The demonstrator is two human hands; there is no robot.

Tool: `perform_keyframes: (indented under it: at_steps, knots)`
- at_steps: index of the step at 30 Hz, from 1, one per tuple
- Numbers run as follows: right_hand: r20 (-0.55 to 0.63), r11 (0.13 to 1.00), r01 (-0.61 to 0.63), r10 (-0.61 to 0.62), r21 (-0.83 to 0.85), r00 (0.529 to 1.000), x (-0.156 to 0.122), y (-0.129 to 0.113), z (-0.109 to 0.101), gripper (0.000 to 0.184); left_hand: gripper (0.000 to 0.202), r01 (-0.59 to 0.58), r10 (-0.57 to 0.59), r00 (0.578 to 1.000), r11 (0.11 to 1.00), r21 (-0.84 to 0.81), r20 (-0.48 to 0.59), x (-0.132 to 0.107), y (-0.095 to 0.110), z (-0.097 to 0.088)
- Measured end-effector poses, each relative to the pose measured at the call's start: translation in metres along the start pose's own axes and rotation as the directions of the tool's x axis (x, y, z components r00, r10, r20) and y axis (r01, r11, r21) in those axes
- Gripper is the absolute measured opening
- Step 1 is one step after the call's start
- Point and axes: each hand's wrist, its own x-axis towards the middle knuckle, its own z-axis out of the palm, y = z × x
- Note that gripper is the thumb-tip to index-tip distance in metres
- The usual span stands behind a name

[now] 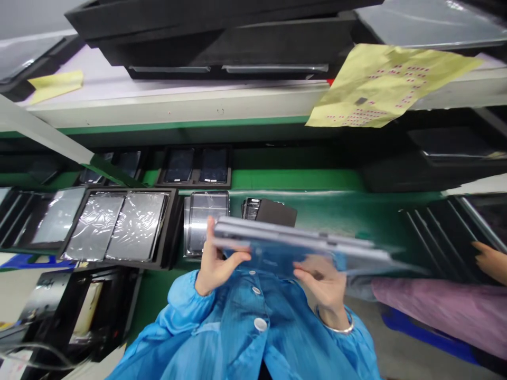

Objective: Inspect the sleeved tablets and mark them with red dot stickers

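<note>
Both my hands hold a thin silver tablet-like device (293, 244) edge-on in front of my chest, with clear film on it. My left hand (219, 261) grips its left end, fingers curled over the edge. My right hand (320, 282) is under the nearer edge towards the middle, with a metal bangle (336, 328) on that wrist. Its far right end is blurred. Nearest behind it stands a film-covered panel (206, 223) in a thin frame, on the green bench surface (297, 179).
A black tray (119, 227) of film-wrapped panels lies to the left. Dark panels sit in a tray (196, 166) beyond. A yellow sheet with red marks (392, 87) hangs from a shelf stacked with black trays (217, 37). At right, a co-worker's hand (489, 261) and pink sleeve (435, 311) reach in.
</note>
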Motion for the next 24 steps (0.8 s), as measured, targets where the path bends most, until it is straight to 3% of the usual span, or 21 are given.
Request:
perform_keyframes:
  at_steps: [1, 3, 5, 10, 16, 19, 22, 24]
  knots:
    - [-0.025, 1.000, 0.005, -0.005, 0.001, 1.000, -0.001, -0.003, 0.001, 0.033, 0.082, -0.060, 0.058, 0.998, 0.996, 0.066, 0.025, 0.004, 0.006, 0.001]
    - [-0.120, 1.000, 0.007, -0.006, 0.007, 0.993, -0.004, -0.013, 0.003, 0.035, 0.070, -0.143, 0.116, 0.983, 0.969, 0.199, 0.141, 0.015, 0.024, 0.003]
    - [-0.212, 1.000, -0.003, 0.003, -0.001, 0.977, -0.007, -0.026, 0.004, 0.044, 0.057, -0.165, 0.095, 0.967, 0.940, 0.298, 0.237, 0.029, 0.046, 0.005]
    - [-0.287, 1.000, -0.015, 0.019, 0.017, 0.958, -0.014, -0.048, 0.001, 0.050, 0.058, -0.164, 0.046, 0.949, 0.917, 0.365, 0.311, 0.050, 0.086, 0.012]
    - [-0.424, 0.997, 0.068, -0.082, -0.047, 0.902, -0.018, -0.054, -0.003, 0.049, 0.054, -0.244, 0.159, 0.954, 0.904, 0.351, 0.254, 0.048, 0.093, 0.019]
    - [-0.413, 0.990, 0.075, -0.118, -0.120, 0.903, -0.018, -0.057, -0.005, 0.039, 0.055, -0.251, 0.171, 0.954, 0.903, 0.347, 0.247, 0.049, 0.093, 0.022]
    - [-0.383, 0.982, 0.086, -0.146, -0.170, 0.912, -0.022, -0.054, -0.010, 0.041, 0.055, -0.252, 0.178, 0.954, 0.912, 0.324, 0.241, 0.050, 0.091, 0.023]
    - [-0.283, 0.979, 0.108, -0.155, -0.174, 0.947, -0.026, -0.049, -0.016, 0.047, 0.054, -0.247, 0.177, 0.955, 0.918, 0.311, 0.237, 0.050, 0.090, 0.024]
